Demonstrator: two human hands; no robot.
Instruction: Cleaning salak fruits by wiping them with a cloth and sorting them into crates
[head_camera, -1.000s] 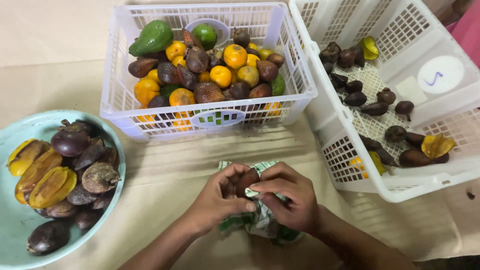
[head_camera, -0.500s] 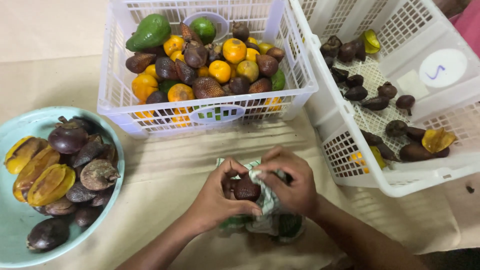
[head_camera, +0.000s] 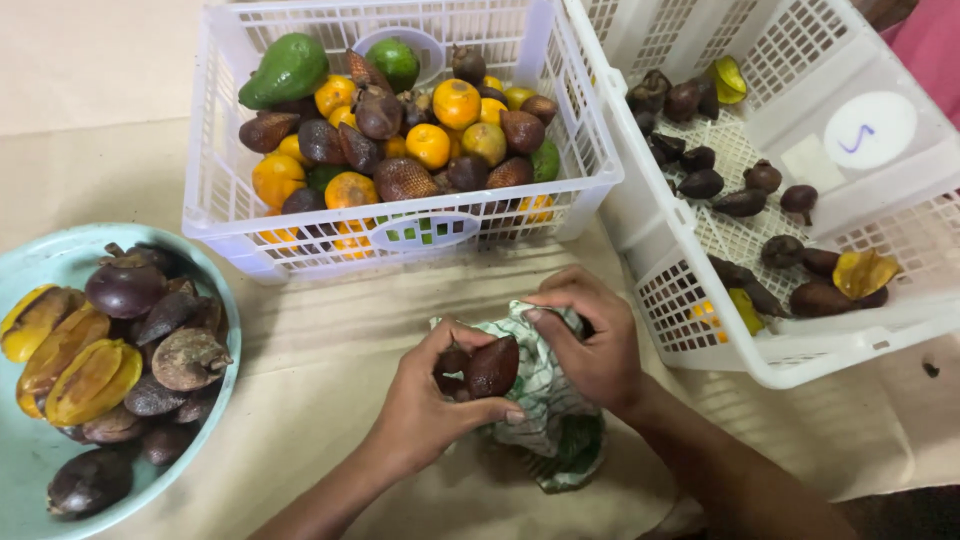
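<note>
At the far left of the worktop (head_camera: 300, 340) a pale blue bowl (head_camera: 40, 260) holds dark brown scaly fruits and yellow cut pieces. Just right of it, near the front edge, the left hand (head_camera: 435, 405) is curled shut around a dark brown scaly fruit (head_camera: 492, 366), thumb beneath and fingers over the back. The fruit's long axis runs nearly upright with a slight tilt, its pointed tip toward the upper right. Touching it on the right is a green-and-white patterned cloth (head_camera: 545, 400), which the right hand (head_camera: 590, 335) pinches with bent fingers, closed on the fabric. Behind the hands stands a white slatted basket (head_camera: 400, 235) of brown, orange and green fruit. To the right lies a larger white basket (head_camera: 700, 300) with scattered dark fruits and yellow pieces.
</note>
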